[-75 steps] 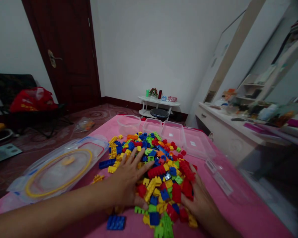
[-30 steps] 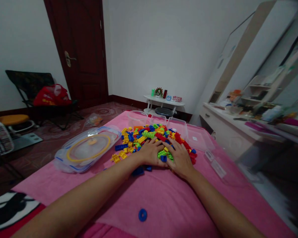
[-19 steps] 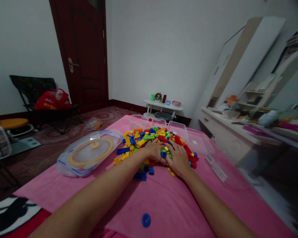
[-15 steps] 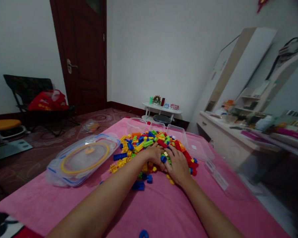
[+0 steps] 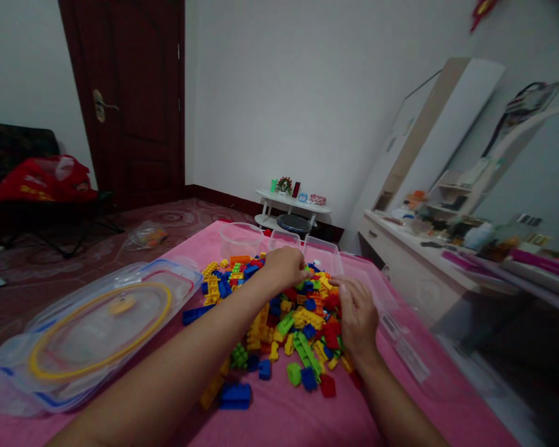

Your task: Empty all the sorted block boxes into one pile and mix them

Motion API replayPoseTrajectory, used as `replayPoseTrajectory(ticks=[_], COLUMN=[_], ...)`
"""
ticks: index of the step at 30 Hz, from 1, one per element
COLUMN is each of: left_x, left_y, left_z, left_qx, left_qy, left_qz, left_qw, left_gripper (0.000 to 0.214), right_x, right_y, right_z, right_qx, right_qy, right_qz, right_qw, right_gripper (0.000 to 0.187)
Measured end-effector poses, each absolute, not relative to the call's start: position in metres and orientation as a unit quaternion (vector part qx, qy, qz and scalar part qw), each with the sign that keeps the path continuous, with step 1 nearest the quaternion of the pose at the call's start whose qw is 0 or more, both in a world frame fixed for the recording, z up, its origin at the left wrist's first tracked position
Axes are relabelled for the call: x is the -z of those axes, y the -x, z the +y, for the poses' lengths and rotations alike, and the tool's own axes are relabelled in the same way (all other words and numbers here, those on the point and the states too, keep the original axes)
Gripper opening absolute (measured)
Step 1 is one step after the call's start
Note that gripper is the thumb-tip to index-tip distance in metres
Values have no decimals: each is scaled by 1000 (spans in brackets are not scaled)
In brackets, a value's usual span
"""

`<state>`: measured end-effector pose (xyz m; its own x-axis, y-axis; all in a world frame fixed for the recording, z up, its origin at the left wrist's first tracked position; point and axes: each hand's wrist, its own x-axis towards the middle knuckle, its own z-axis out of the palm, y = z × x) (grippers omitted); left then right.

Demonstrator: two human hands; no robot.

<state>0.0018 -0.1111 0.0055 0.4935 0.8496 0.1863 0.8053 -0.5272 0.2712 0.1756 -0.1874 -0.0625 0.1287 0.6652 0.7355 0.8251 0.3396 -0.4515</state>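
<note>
Spread over the pink cloth in front of me is a heap of toy building bricks [image 5: 307,316] in red, yellow, blue, green and orange. My left hand [image 5: 285,268] is over the far side of the heap, its fingers curled down; what they hold, if anything, is hidden. At the heap's right edge, my right hand [image 5: 358,310] rests with its fingers stretched out to the left, touching bricks, and nothing shows in its grasp. A blue brick [image 5: 235,396] and a red brick [image 5: 328,385] lie at the near edge.
Stacked clear lids [image 5: 93,323] with blue and yellow rims lie left. Behind the bricks stand clear plastic containers [image 5: 322,251], including a round one [image 5: 241,239]. A clear plastic piece with labels [image 5: 412,354] lies at the right edge of the pink-covered table [image 5: 298,422].
Both hands have moved apart: the left went farther back over the heap, the right toward its right edge. The bricks have spread nearer to me. The camera view has shifted.
</note>
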Motion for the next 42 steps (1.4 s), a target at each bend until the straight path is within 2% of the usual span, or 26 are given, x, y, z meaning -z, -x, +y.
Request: replayPoseTrajectory(ticks=[2, 5, 9, 15, 23, 28, 31, 36, 42], left_x=[11, 41, 65, 73, 56, 39, 32, 30, 50], left_y=[-15, -26, -22, -10, -10, 12, 36, 62, 53], left_z=[-86, -56, -47, -61, -82, -81, -66, -50, -60], left_qx=[-205, -154, -119, -129, -115, -174, -183, -136, -174], left_qy=[-848, -860, -879, -898, -894, -846, -789, -721, -711], left_qz=[488, 483, 456, 415, 431, 504, 587, 678, 681], left_qw=[39, 49, 80, 66, 45, 5, -17, -46, -23], left_gripper=[58, 84, 77, 66, 59, 42, 34, 34, 32], right_x=[61, 66, 77, 78, 73, 75, 73, 62, 45], right_y=[-191, -205, -200, -183, -172, -167, -170, -178, -195], right_z=[-154, -109, -89, -111, -123, -127, -124, -118, -122], right_qx=[66, 7, -92, -41, 23, -10, -24, -34, -148], right_qy=[605, 677, 693, 681, 674, 655, 656, 634, 591], right_qz=[-644, -648, -683, -711, -710, -737, -726, -703, -711], right_qw=[464, 349, 211, 168, 200, 165, 204, 320, 352], right_gripper=[44, 59, 74, 82, 63, 61, 59, 52, 36])
